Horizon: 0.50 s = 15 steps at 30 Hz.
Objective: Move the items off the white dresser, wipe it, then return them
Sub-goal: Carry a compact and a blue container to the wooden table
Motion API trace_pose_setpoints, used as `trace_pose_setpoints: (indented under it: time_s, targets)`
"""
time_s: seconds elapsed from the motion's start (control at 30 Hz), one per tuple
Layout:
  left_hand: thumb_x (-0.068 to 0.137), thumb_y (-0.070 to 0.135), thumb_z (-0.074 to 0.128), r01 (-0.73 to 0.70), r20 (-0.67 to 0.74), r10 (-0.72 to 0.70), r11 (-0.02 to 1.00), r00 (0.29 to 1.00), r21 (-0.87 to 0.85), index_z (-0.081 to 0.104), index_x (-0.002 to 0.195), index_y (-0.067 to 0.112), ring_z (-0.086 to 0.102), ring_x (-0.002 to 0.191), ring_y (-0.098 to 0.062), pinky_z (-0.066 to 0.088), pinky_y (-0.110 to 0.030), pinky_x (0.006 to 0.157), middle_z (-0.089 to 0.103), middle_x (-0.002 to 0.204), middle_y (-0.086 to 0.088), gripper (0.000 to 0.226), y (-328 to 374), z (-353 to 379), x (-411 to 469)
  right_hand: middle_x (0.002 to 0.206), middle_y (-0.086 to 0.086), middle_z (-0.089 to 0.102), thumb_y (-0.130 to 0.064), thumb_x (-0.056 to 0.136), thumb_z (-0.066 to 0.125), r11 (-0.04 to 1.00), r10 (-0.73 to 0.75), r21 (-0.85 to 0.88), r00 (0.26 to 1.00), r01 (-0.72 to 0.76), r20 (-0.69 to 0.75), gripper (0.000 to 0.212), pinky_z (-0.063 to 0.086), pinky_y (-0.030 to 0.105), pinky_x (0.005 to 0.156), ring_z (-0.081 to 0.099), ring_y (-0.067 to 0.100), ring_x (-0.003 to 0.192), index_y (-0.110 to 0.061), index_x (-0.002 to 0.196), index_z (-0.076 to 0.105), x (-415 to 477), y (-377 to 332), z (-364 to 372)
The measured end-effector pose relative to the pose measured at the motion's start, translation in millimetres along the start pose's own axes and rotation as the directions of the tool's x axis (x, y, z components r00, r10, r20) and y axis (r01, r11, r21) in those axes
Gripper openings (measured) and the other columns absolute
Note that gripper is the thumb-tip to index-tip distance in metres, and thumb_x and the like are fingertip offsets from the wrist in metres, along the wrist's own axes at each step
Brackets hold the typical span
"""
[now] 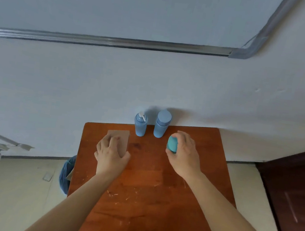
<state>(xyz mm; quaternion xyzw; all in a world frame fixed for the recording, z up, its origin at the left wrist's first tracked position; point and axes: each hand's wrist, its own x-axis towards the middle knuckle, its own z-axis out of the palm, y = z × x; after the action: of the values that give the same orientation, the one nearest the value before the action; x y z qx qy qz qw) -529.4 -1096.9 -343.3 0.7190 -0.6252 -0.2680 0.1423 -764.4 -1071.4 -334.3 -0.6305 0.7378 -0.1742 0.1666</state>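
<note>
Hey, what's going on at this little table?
A person stands at a reddish wooden table. Their left hand presses flat on a tan sheet, while the right hand grips a teal oval item. A blue pump bottle and a blue capped bottle stand at its back edge.

A reddish-brown wooden table (145,202) stands against a pale wall (152,80) crossed by a metal rail (119,41), on cream floor tiles (10,183) beside a dark door (293,194).

A blue-bagged bin (66,173) stands on the pale floor (9,193) at left — a dark door (293,194) at right.
</note>
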Motion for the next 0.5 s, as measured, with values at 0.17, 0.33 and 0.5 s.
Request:
trace_pose_setpoints:
  time_s: [0.17, 0.33, 0.5]
  targets:
    - [0.087, 0.033, 0.061, 0.017, 0.041, -0.019, 0.999, 0.999, 0.038, 0.043, 0.132, 0.021, 0.027, 0.135, -0.028, 0.026, -0.05, 0.108, 0.034, 0.146, -0.007, 0.05, -14.6, 18.8, 35.9, 0.13, -0.001, 0.048, -0.025, 0.08, 0.077, 0.996, 0.078, -0.036, 0.997, -0.077, 0.028, 0.048, 0.047, 0.025, 0.078, 0.052, 0.022, 0.112, -0.02, 0.119, 0.049, 25.8, 4.9, 28.6]
    - [0.091, 0.036, 0.055, -0.081, 0.075, 0.071, 0.987, 0.995, 0.138, 0.047, 0.13, 0.021, 0.02, 0.138, -0.03, 0.024, -0.052, 0.109, 0.031, 0.148, -0.008, 0.042, -26.5, 35.0, 59.1, 0.13, 0.004, 0.049, -0.02, 0.079, 0.078, 0.995, 0.094, -0.045, 0.995, -0.093, 0.017, 0.048, 0.054, 0.032, 0.08, 0.054, 0.026, 0.114, -0.017, 0.117, 0.049, 45.5, 7.7, 49.9]
    - [0.094, 0.049, 0.05, -0.216, 0.215, 0.166, 0.948, 0.962, 0.234, 0.03, 0.146, 0.023, 0.001, 0.147, -0.031, 0.02, -0.053, 0.114, 0.008, 0.161, -0.011, 0.062, -36.7, 46.0, 64.8, 0.158, 0.014, 0.023, -0.021, 0.088, 0.071, 0.992, 0.115, -0.055, 0.992, -0.112, 0.045, 0.056, 0.05, 0.04, 0.099, 0.027, 0.032, 0.146, -0.018, 0.135, 0.041, 41.7, 11.8, 66.1]
